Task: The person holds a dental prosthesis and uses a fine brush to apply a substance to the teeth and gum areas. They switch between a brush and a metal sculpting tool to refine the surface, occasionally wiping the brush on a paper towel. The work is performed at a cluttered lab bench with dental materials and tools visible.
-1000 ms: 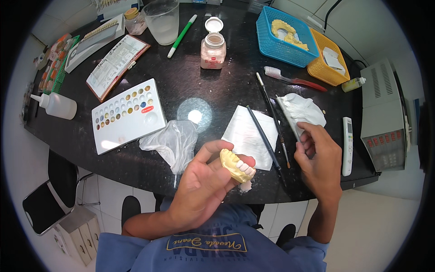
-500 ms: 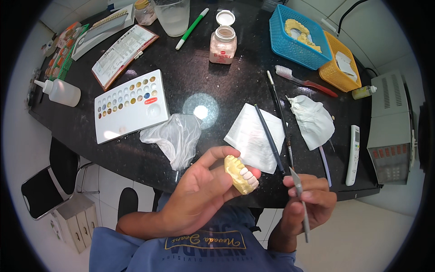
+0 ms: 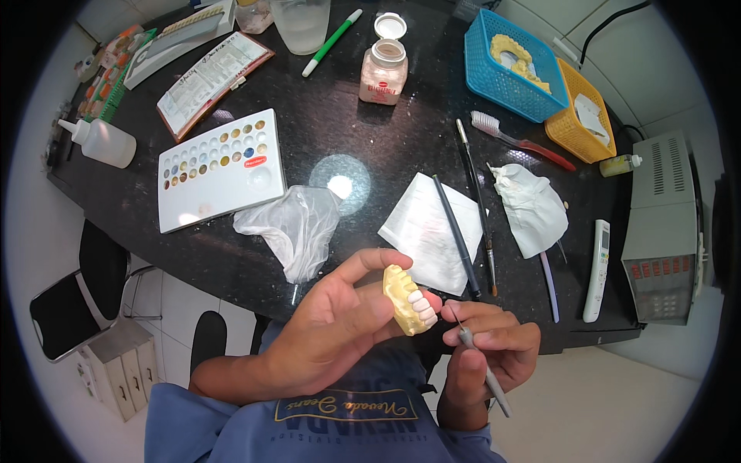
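Head view: right hand (image 3: 490, 351) has brought its tool (image 3: 477, 359) against the dental model (image 3: 409, 299).

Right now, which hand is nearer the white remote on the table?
Right. The right hand is just left of and below the white remote; the left hand is farther left, holding the dental model.

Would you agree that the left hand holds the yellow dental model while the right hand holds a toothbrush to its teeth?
Not quite. The left hand does hold the yellow dental model, but the right hand holds a thin grey tool to its teeth, not a toothbrush. The toothbrush lies on the table, untouched. The head view shows this.
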Motion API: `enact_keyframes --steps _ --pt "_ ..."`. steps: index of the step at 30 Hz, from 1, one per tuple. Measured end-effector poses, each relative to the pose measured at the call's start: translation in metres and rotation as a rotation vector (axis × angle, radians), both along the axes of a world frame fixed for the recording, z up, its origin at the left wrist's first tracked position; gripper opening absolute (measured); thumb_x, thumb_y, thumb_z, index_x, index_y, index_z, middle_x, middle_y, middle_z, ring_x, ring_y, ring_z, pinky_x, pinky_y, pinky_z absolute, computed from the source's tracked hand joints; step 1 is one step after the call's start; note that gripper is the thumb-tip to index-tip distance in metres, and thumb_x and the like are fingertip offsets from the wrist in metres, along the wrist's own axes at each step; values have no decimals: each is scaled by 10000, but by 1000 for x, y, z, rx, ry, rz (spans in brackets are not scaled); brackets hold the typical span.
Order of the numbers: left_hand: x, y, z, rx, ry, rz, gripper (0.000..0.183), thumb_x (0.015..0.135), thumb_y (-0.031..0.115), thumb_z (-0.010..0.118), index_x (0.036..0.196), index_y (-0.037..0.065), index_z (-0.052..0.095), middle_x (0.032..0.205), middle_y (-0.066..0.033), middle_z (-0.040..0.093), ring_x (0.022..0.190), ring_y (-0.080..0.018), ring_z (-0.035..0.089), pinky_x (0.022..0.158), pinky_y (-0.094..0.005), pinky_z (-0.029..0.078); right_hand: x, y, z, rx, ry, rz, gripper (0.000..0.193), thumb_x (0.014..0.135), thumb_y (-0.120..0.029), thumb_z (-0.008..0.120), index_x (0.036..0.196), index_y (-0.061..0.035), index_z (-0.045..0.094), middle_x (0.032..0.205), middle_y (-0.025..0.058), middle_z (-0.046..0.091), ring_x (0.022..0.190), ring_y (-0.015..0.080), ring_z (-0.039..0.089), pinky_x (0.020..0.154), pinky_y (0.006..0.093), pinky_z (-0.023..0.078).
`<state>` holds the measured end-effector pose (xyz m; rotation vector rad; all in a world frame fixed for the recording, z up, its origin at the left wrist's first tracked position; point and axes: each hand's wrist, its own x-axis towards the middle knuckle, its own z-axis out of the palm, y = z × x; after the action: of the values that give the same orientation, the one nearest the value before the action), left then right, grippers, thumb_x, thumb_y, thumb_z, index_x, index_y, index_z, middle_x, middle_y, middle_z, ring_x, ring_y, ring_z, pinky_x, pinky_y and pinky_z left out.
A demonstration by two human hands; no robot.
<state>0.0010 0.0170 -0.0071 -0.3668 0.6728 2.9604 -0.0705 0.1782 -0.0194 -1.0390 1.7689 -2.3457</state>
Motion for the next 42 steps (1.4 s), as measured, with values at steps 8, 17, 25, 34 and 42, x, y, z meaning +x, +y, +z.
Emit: enact_keyframes --steps 8,17,25,34,42 --pt "-1 0 2 -20 -25 -23 525 925 276 600 1300 50 310 1134 -161 605 1118 -237 576 1017 -416 416 -3 -1 -3 -34 9 29 206 859 -42 619 981 39 475 864 232 602 950 365 651 714 362 592" --pt "-1 1 1 -29 -30 -16 553 922 289 602 1314 47 296 1142 -162 594 1123 -237 568 1001 -402 424 -1 -4 2 -33 -63 28 164 850 -43 631 922 43 512 841 243 614 942 363 657 769 407 585" --pt "-1 1 1 -33 -42 -27 562 920 294 605 1320 49 295 1141 -163 591 1119 -231 567 997 -393 426 -2 -3 -1 -21 -43 22 163 847 -44 635 920 36 513 821 231 622 932 361 663 774 412 580" --pt "-1 0 3 -34 -24 -28 567 920 296 605 1325 45 298 1137 -161 588 1120 -224 563 995 -381 425 -2 -1 -1 -3 -40 28 164 844 -51 642 920 26 519 806 211 627 917 352 668 818 437 562" --pt "-1 0 3 -22 -40 -33 564 916 297 613 1321 50 309 1122 -153 593 1122 -212 556 991 -369 422 -2 -4 -1 -33 -45 22 157 839 -40 636 923 31 524 802 208 628 917 346 669 826 443 560"
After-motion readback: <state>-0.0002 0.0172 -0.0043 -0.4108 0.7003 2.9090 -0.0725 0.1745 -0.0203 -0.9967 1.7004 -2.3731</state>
